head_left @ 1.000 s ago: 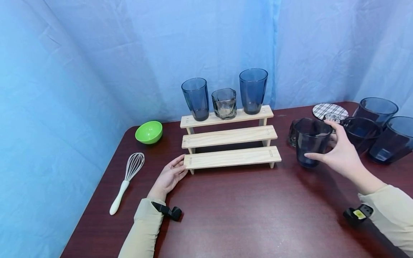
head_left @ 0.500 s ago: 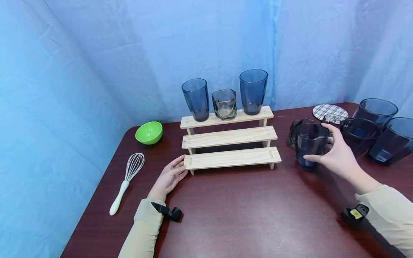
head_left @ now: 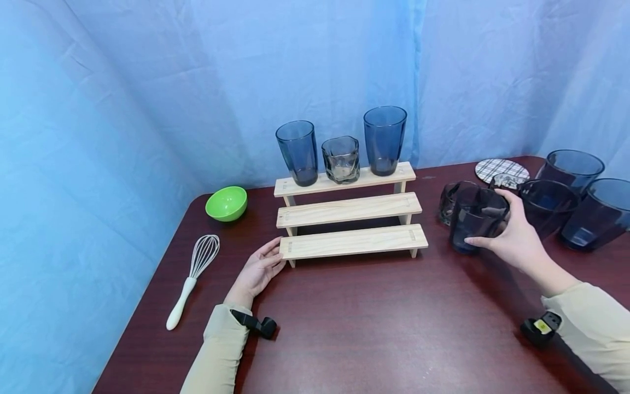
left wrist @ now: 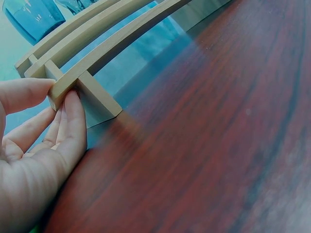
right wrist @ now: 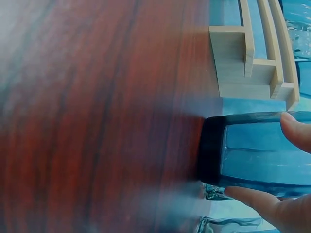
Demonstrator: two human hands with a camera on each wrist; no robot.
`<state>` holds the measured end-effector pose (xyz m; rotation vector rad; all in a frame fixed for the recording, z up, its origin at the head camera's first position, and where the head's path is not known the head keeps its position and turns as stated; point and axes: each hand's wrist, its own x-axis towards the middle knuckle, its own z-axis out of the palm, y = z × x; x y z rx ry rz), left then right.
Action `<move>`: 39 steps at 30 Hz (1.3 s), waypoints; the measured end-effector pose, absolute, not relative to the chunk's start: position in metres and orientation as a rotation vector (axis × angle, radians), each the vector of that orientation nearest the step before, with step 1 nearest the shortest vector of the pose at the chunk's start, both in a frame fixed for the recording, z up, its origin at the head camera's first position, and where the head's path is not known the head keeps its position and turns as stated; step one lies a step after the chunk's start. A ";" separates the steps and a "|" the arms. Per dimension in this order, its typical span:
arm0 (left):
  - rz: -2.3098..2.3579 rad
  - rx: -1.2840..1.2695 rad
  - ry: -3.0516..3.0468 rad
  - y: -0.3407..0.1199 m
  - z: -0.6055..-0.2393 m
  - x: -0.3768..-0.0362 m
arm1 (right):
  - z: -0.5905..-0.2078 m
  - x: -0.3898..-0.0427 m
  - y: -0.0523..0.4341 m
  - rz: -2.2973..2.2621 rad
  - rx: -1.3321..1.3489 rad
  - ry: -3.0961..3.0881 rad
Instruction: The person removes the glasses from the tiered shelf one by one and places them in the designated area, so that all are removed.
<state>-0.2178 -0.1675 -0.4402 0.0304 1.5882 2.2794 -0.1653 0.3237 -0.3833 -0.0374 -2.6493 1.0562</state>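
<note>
My left hand (head_left: 259,271) pinches the left end of the lowest tier of a three-tier wooden display rack (head_left: 351,242). In the left wrist view the thumb lies against the board's end and the fingers (left wrist: 73,116) are under it. My right hand (head_left: 517,235) grips a dark blue glass tumbler (head_left: 472,224) to the right of the rack, thumb on the near side. The tumbler leans slightly, its rim to the right; its base (right wrist: 210,150) is close over the tabletop. A short wavy glass (head_left: 446,203) stands just behind it, partly hidden.
The top tier bears two tall blue tumblers (head_left: 385,142) (head_left: 299,156) with a wavy glass (head_left: 341,161) between. Several dark glasses (head_left: 602,216) and a plaid coaster (head_left: 499,168) are at right. A green bowl (head_left: 226,203) and a whisk (head_left: 184,298) lie left.
The tumbler in my right hand has dipped a little, then tipped so its rim leans right and its base left. My left hand stays at the rack.
</note>
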 end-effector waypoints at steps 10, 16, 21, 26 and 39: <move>2.281 0.029 1.594 -0.167 -0.440 -0.217 | -0.384 -0.167 0.323 1.024 -0.036 -2.654; 2.275 0.013 1.596 -0.168 -0.440 -0.218 | -0.383 -0.168 0.323 0.977 -0.048 -2.657; 2.263 0.015 1.608 -0.168 -0.441 -0.218 | -0.383 -0.170 0.323 0.976 -0.072 -2.660; 2.256 0.019 1.626 -0.168 -0.441 -0.218 | -0.383 -0.172 0.323 0.974 -0.092 -2.660; 2.262 0.019 1.625 -0.167 -0.440 -0.217 | -0.383 -0.172 0.322 1.002 -0.107 -2.645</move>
